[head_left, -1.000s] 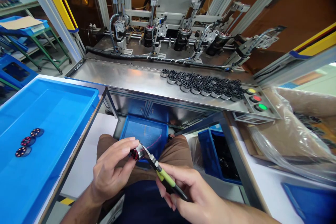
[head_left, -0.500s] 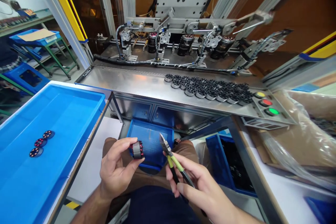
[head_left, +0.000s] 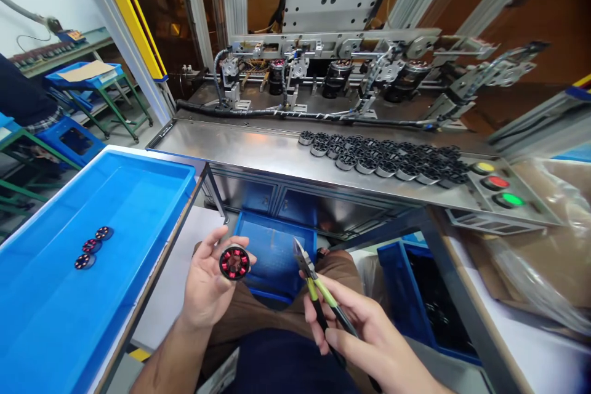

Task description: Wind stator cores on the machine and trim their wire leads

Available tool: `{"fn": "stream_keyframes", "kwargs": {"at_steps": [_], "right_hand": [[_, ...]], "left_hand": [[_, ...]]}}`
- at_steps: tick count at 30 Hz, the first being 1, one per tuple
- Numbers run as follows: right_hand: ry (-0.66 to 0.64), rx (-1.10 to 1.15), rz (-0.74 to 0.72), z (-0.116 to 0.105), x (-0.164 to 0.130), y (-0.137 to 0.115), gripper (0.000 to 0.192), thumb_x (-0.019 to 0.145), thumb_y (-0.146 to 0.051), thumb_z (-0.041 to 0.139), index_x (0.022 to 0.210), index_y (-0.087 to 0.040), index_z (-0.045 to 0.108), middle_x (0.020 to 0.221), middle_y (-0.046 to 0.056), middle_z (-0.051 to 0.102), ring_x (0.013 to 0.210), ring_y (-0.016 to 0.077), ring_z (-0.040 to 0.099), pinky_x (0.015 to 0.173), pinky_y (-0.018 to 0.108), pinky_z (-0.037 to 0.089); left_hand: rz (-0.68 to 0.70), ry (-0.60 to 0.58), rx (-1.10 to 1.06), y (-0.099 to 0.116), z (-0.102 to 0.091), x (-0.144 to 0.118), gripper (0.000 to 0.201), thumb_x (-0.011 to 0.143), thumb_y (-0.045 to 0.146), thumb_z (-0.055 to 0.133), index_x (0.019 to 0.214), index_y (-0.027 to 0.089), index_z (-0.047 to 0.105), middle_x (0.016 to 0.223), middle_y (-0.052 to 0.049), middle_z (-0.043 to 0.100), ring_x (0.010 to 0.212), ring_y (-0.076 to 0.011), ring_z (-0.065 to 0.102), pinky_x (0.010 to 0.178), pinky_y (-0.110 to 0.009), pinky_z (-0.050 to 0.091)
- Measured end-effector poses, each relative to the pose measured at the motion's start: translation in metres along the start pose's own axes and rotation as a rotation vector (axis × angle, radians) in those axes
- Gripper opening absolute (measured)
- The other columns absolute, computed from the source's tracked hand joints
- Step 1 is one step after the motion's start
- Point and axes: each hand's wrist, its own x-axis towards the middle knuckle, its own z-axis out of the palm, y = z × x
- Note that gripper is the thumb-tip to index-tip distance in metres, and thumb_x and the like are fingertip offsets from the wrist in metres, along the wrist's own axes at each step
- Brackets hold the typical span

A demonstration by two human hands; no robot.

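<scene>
Since a second ago the cutters have come away from the stator: then their tip was at the part, now the two are apart, and the stator has been turned so its round face with red windings looks up at the camera.

Left hand is half open, palm up, with the stator pinched between thumb and fingertips, over the person's lap in front of a small blue bin under the worktop. Right hand is curled round the yellow-green handles of the cutters, whose pointed tip aims up and to the left, just right of the stator; the blades look nearly closed.

On the left a big blue tray holds three wound stators in a short slanting row near its left edge. On the steel worktop, toward its right end, lies a cluster of bare black cores, and at the right corner sit yellow, red and green buttons. Behind the worktop's far edge stands the winding machine. A second blue bin stands right of the person's knee, and clear plastic wrap lies at the far right.
</scene>
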Motion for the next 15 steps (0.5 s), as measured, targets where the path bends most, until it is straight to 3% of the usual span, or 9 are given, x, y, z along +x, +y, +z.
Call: {"fn": "stream_keyframes", "kwargs": {"at_steps": [3, 10, 15], "right_hand": [[0.004, 0.006, 0.017, 0.0, 0.0, 0.002, 0.045, 0.083, -0.023, 0.062, 0.128, -0.024, 0.058, 0.094, 0.005, 0.063, 0.068, 0.0143, 0.057, 0.064, 0.031, 0.052], [-0.005, 0.003, 0.016, 0.002, 0.001, 0.004, 0.046, 0.081, -0.023, 0.063, 0.126, -0.026, 0.06, 0.094, 0.005, 0.063, 0.068, 0.0149, 0.057, 0.065, 0.032, 0.051], [-0.065, -0.115, -0.028, 0.004, 0.015, -0.003, 0.06, 0.075, -0.016, 0.061, 0.135, -0.021, 0.056, 0.096, 0.005, 0.062, 0.076, 0.0151, 0.059, 0.072, 0.032, 0.05]], "left_hand": [[-0.04, 0.014, -0.019, 0.001, -0.002, 0.0, 0.054, 0.073, 0.041, 0.084, 0.124, 0.033, 0.067, 0.112, -0.006, 0.077, 0.087, -0.0168, 0.076, 0.074, -0.022, 0.063], [0.033, -0.017, 0.063, -0.004, -0.009, -0.002, 0.058, 0.074, 0.042, 0.083, 0.128, 0.033, 0.064, 0.116, -0.009, 0.077, 0.09, -0.0228, 0.078, 0.079, -0.031, 0.065], [0.03, 0.109, 0.262, 0.017, -0.024, -0.013, 0.057, 0.068, 0.038, 0.086, 0.122, 0.033, 0.069, 0.105, -0.009, 0.079, 0.083, -0.0281, 0.079, 0.074, -0.035, 0.068]]}}
